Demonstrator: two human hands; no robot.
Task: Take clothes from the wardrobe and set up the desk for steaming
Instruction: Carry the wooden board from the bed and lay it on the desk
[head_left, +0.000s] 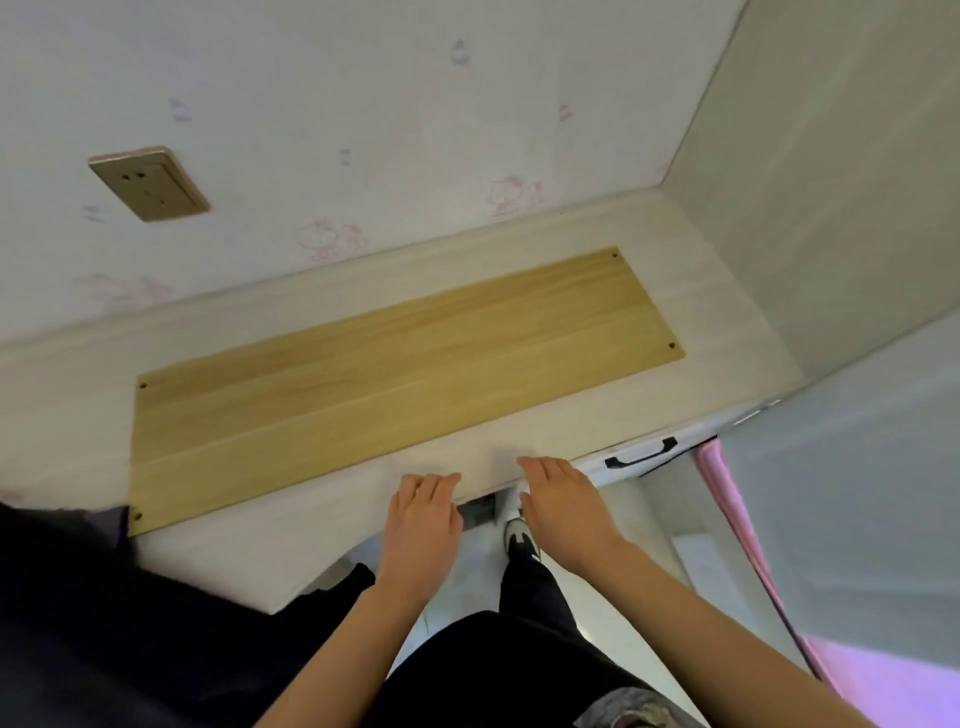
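Desk (675, 332) lay at twelve o'clock of both hands, its long axis running nine to three; left hand (423, 525) and right hand (563, 506), fingers relaxed and holding nothing, apparently rested on its near edge.

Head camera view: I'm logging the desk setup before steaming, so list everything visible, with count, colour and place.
desk: one, pale whitish wood, along the wall
wooden board: one, light yellow-brown, flat on the desk
wall socket: one, gold-beige, on the wall upper left
drawer handle: one, black, under the desk edge at right
dark cloth: one, black, over the desk's left corner
pink fabric: one, pink, lower right
shoe: one, white and black, on the floor
left hand: fingers straight, at the desk's front edge
right hand: fingers straight, at the desk's front edge
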